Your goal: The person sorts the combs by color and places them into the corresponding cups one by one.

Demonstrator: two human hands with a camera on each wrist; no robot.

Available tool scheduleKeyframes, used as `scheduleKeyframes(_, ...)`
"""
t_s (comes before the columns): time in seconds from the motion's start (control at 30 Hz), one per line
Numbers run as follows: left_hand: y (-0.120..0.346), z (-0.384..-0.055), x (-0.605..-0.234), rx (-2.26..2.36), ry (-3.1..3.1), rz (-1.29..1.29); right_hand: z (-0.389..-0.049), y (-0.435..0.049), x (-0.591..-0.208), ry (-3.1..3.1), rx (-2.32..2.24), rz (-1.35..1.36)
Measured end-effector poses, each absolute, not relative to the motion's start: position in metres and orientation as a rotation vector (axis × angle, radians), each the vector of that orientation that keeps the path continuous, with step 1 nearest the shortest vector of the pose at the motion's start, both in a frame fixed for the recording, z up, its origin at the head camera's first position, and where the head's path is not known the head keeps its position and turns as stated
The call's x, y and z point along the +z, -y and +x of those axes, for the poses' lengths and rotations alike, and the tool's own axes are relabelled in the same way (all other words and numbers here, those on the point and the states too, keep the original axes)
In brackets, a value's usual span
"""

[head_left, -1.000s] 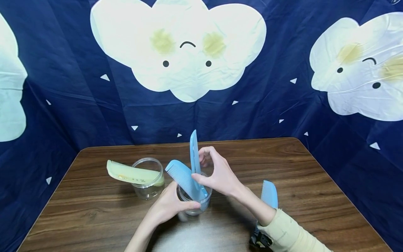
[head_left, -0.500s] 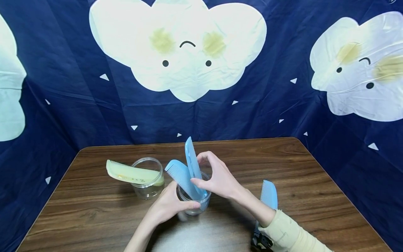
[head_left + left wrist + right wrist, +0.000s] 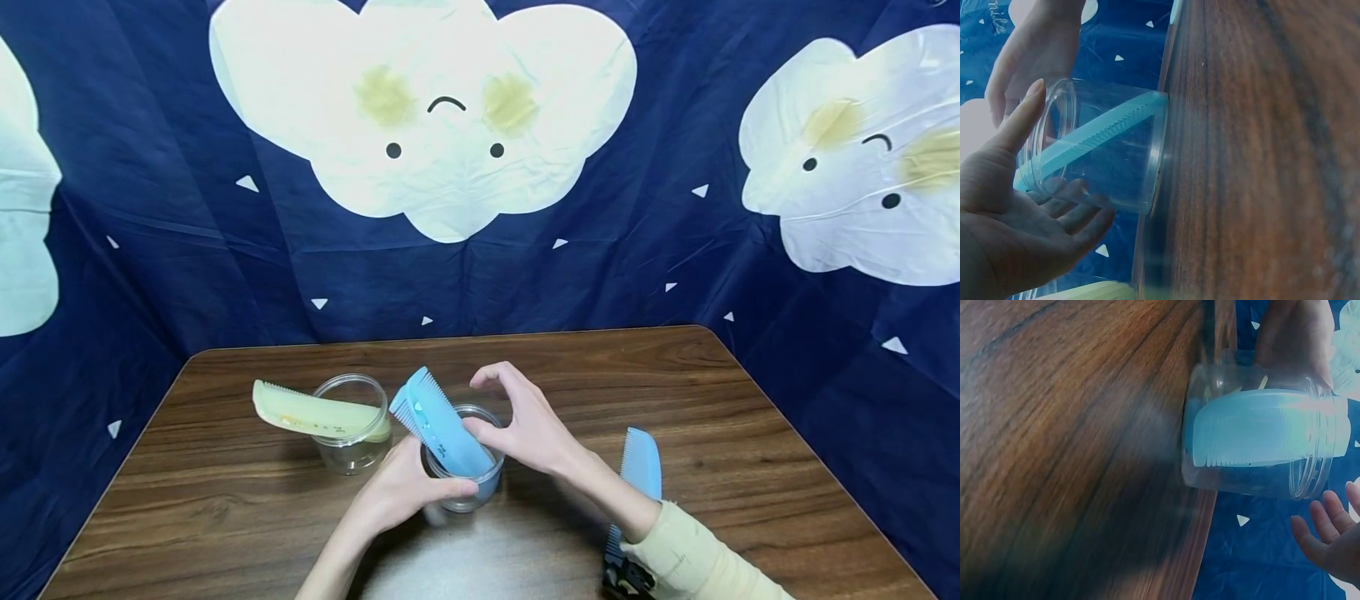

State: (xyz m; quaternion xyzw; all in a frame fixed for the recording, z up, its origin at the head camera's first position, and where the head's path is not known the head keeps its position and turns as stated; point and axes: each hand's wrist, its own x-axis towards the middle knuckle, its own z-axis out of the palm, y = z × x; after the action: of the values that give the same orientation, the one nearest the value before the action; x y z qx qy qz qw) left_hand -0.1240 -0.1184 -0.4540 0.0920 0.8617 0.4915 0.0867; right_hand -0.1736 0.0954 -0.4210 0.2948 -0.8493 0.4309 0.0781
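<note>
My left hand (image 3: 401, 487) grips a clear plastic jar (image 3: 487, 487), thumb at the near rim and fingers on its left side. Two light-blue combs lean left in that jar; the front comb (image 3: 450, 433) covers most of the rear comb (image 3: 403, 408). Just right of the rim is my right hand (image 3: 528, 417), fingers loosely bent and holding nothing. In the left wrist view a blue comb (image 3: 1097, 131) slants through the jar. The right wrist view shows the right hand's fingers (image 3: 1325, 522) apart from the jar.
A second clear jar (image 3: 352, 458) stands to the left with a pale green comb (image 3: 307, 412) leaning out of it. Another blue comb (image 3: 641, 458) lies on the wooden table (image 3: 187, 475) at right, partly hidden by my right forearm. Blue cloud-print cloth hangs behind and at both sides.
The blue comb that my right hand held upright has tipped left onto the other comb in the jar. My right hand has let go of it. The left hand stays on the jar.
</note>
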Motion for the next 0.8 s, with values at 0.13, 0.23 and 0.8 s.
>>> scheduleKeyframes(0.13,0.118,-0.124,-0.455,1.473,-2.555,0.260,-0.174,-0.100,-0.420,2.569,1.297,0.865)
scheduleKeyframes(0.23,0.118,-0.124,-0.454,1.468,-2.560,0.241,-0.174,-0.104,-0.420,2.593,1.290,0.848)
scheduleKeyframes(0.8,0.118,-0.124,-0.455,1.466,-2.570,0.204,-0.180,-0.141,-0.422,2.704,1.069,0.860)
